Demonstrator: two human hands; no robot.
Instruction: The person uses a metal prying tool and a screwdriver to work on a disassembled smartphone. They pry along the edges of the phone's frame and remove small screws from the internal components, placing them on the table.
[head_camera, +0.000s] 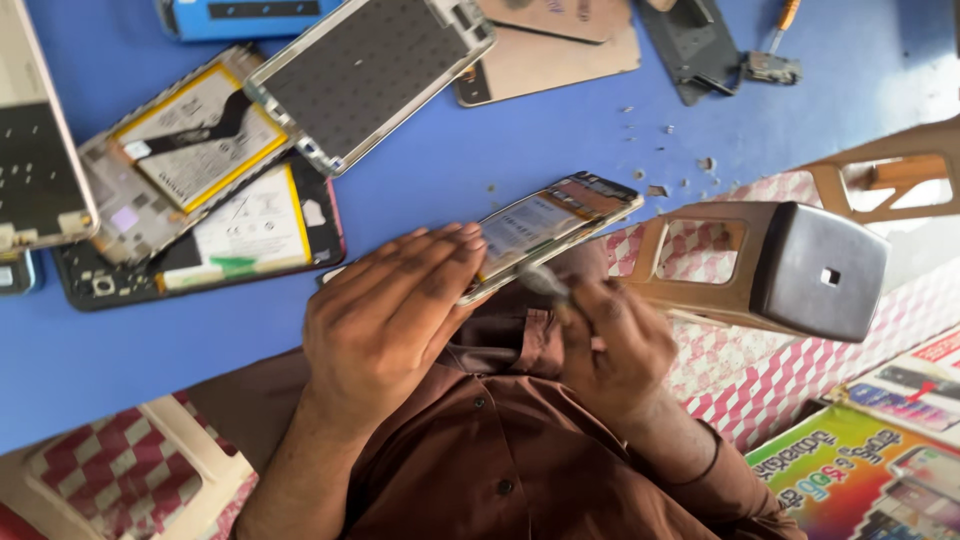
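Note:
My left hand (385, 315) lies over the near end of an opened phone (550, 222), with the fingers spread across its edge, holding it tilted at the edge of the blue table (480, 150). The phone's back is off and its pale battery and inner parts show. My right hand (612, 345) is just below the phone, closed around a small grey tool (545, 283) whose tip sits under the phone's lower edge. The tool is blurred. My brown shirt fills the bottom of the view.
Several dismantled phones with yellow-edged batteries (200, 140) lie at the left, and a bare phone frame (370, 70) at the top. Back covers (550, 50) and a screwdriver (775, 55) lie at the far edge. A brown plastic stool (790, 265) lies on its side at the right, above colourful posters (860, 470).

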